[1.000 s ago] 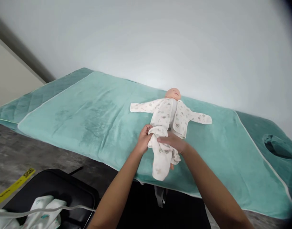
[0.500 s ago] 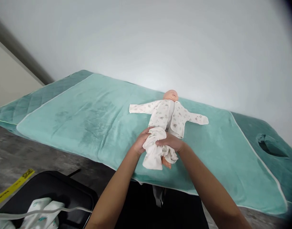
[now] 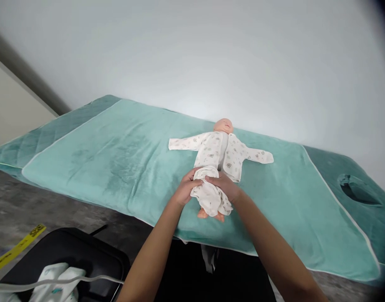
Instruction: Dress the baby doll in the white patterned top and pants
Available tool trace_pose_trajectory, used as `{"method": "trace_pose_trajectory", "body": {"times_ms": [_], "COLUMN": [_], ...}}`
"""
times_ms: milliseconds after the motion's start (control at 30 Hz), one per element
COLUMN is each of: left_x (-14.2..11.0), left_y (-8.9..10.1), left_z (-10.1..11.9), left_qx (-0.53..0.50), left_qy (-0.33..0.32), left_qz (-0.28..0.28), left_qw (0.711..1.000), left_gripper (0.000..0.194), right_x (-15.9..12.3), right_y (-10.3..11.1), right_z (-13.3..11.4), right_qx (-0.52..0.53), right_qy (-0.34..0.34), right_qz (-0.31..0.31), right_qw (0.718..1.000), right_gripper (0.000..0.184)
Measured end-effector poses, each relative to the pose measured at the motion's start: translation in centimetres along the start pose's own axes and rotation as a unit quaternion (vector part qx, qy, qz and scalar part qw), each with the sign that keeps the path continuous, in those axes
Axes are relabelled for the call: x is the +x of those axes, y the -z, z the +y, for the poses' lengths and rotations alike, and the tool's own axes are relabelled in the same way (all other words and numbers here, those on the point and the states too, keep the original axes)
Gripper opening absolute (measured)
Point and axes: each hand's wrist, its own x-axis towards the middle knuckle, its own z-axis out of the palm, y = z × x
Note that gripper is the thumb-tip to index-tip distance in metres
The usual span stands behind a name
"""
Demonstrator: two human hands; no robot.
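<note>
A baby doll (image 3: 223,125) lies on its back, head toward the wall, with its arms stretched out sideways. It wears a white printed jacket (image 3: 208,152) that hangs open at the front over a greyish body. White printed baby pants (image 3: 209,198) are bunched around its legs, and both bare feet (image 3: 220,217) stick out at the near end. My left hand (image 3: 187,186) grips the pants' waist on the left side, thumb on top. On the right side my right hand (image 3: 225,184) grips the same waistband, its thumb close to the left one. My fingertips are partly hidden by cloth.
A green blanket (image 3: 293,209) covers the bed, which has a face hole (image 3: 358,191) at the right. Below left, a black chair (image 3: 63,243) holds folded white diapers (image 3: 62,281), with a pale cable (image 3: 94,278) across them. The wall (image 3: 186,54) stands behind the bed.
The left pant leg has drawn up toward the waist, so the doll's second foot now shows. My hands stay on the pants, with the left thumb now over the cloth.
</note>
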Motion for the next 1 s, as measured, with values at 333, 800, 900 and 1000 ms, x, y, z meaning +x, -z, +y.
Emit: {"method": "trace_pose_trajectory", "body": {"times_ms": [333,800,900,1000], "left_x": [0.0,-0.2,-0.4,-0.7], "left_y": [0.6,-0.4,-0.7,-1.0], "left_z": [0.0,-0.1,-0.6,-1.1], "left_qx": [-0.032,0.012,0.037,0.064], "left_qy": [0.008,0.046,0.005,-0.047], "left_qz": [-0.011,-0.017,0.016,0.058], "left_qw": [0.999,0.999,0.999,0.995], "left_gripper": [0.050,0.053,0.048,0.039], "right_x": [-0.4,0.4,0.2,0.0], "right_y": [-1.7,1.1,1.2,1.2], "right_z": [-2.8,1.0,0.7,0.6], "right_qx": [-0.204,0.123,0.127,0.146], "right_qy": [-0.064,0.026,0.030,0.018], "right_qz": [-0.139,-0.092,-0.132,-0.145], "right_qw": [0.967,0.988,0.983,0.978], "right_gripper": [0.052,0.030,0.034,0.038]}}
